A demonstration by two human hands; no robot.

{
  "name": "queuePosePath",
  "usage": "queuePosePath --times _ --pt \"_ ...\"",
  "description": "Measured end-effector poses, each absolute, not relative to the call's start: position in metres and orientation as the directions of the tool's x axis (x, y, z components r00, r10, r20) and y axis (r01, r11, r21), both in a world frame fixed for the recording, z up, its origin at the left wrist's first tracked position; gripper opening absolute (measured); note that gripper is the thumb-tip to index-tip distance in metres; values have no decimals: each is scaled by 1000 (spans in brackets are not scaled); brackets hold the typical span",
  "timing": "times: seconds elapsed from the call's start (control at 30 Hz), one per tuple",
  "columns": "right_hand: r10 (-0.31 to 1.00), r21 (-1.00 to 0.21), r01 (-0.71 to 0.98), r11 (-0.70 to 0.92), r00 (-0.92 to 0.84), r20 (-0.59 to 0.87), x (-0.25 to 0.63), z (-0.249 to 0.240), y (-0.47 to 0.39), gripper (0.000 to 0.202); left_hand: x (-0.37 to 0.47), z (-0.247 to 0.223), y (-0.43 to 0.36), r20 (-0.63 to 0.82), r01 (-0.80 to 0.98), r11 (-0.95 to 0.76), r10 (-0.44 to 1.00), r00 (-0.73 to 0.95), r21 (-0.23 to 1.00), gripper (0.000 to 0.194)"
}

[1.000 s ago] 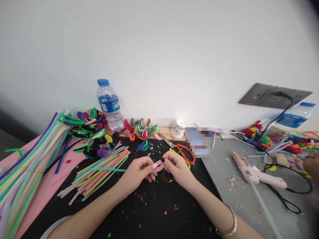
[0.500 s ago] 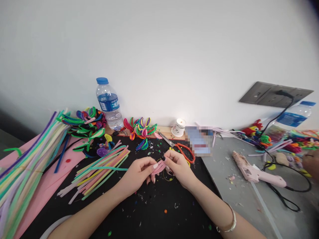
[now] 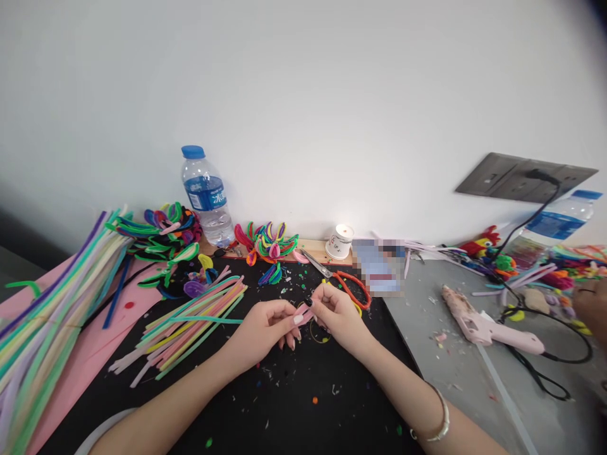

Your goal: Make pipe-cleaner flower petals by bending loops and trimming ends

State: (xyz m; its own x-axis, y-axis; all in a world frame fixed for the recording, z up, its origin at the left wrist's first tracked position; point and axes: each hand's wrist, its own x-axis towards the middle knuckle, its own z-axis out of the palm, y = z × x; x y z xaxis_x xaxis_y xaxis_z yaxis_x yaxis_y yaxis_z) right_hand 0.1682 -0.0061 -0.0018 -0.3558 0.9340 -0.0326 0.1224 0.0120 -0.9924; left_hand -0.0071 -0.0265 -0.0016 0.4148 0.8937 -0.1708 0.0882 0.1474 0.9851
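Between both hands, above the black mat (image 3: 284, 404), is a small pink pipe cleaner piece (image 3: 302, 311), partly covered by fingers. My left hand (image 3: 270, 325) pinches its left end between thumb and fingers. The other end is gripped by my right hand (image 3: 334, 316), thumb over the fingers. A thin gold wire ring (image 3: 318, 335) shows just below the right fingers. Beyond the hands lie scissors with orange handles (image 3: 351, 287), their blades slightly parted. To the left of my left hand lies a loose pile of coloured pipe cleaners (image 3: 190, 335).
Bundled pipe cleaners (image 3: 57, 316) fill the left side. A water bottle (image 3: 206, 196), bright pipe cleaner flowers (image 3: 268, 243) and a white paper cup (image 3: 339, 242) line the wall. At right lies a pink glue gun (image 3: 493, 328) with its cord; a co-worker's hand (image 3: 590, 303) is at the edge.
The pink piece looks narrower and shows less between my fingers, apparently turned or squeezed together. Both hands stay almost in place.
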Motion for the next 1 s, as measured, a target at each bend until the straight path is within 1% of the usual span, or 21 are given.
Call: queuePosePath --times 0.07,0.17,0.23,0.3,0.37,0.5,0.57,0.63,0.67,0.7,0.73,0.83,0.87,0.93,1.0 --pt "913 -988 148 45 -409 -20 168 -2 -7 28 -6 0 -27 -172 62 161 891 421 985 28" --pt "877 -972 224 78 -478 -40 169 -2 -9 37 -5 2 -28 -211 57 209 860 464 976 31" --pt "881 -956 273 108 -471 -35 170 0 -10 41 -4 1 -29 -238 63 240 826 511 969 34" --pt "893 -924 338 179 -449 9 170 4 -11 42 -5 -2 -29 -245 73 247 797 552 966 36" --pt "892 -858 425 289 -444 80 170 7 -11 41 -7 -5 -30 -240 93 227 793 560 969 38" --pt "854 -650 579 493 -465 234 169 10 -12 36 -8 -4 -30 -260 129 226 798 543 965 39" --pt "828 -555 622 553 -482 285 169 9 -13 33 -6 -1 -30 -284 130 255 790 543 958 40" --pt "821 -509 646 569 -476 315 170 8 -13 32 -5 2 -30 -292 108 278 794 533 954 40" --pt "828 -516 648 560 -461 319 170 8 -12 32 -4 3 -30 -290 92 285 802 522 954 40" --pt "840 -552 636 540 -444 310 169 8 -12 33 -4 4 -31 -284 79 285 810 513 955 40" --pt "856 -615 603 508 -431 285 169 7 -11 34 -4 4 -31 -275 69 280 819 504 958 40" --pt "875 -858 386 338 -465 136 166 3 -11 38 -4 4 -33 -226 61 226 840 494 972 39" --pt "865 -913 307 270 -494 89 165 2 -11 38 -4 4 -33 -209 59 207 843 496 976 39" --pt "844 -962 218 168 -535 26 162 -1 -13 38 -4 2 -33 -189 55 187 843 503 981 38" --pt "842 -961 225 163 -540 17 161 -1 -15 37 -4 1 -33 -196 58 193 840 507 979 38"
